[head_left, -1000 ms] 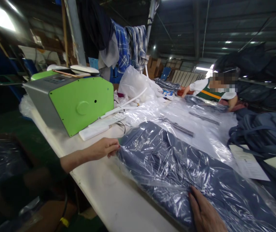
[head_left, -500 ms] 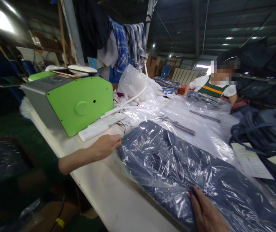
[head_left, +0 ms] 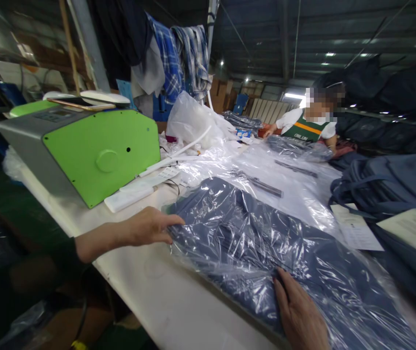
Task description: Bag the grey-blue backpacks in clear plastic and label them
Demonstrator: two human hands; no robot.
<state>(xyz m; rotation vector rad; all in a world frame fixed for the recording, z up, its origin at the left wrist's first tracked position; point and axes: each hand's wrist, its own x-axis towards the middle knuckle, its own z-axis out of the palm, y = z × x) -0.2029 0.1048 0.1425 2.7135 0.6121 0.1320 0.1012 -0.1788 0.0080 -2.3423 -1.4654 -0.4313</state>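
A dark blue folded item, perhaps a backpack (head_left: 226,233), lies flat on the white table in a clear plastic bag (head_left: 324,262). My left hand (head_left: 145,226) is at the bag's left end, fingertips touching its edge, with a gap between thumb and fingers. Flat on the near side of the bag rests my right hand (head_left: 298,308), fingers stretched out and pressing the plastic. What the blue item looks like underneath is hidden.
A green and grey machine (head_left: 101,155) stands on the table at left, a phone on top. Crumpled clear plastic (head_left: 189,121) lies behind. Blue backpacks (head_left: 393,189) with paper tags (head_left: 357,228) are piled right. Across the table a co-worker (head_left: 306,126) handles another bagged item.
My left hand has loosened from a pinch on the bag's corner, its thumb and fingers now apart. My right hand stays flat on the bag. The whole view has shifted slightly.
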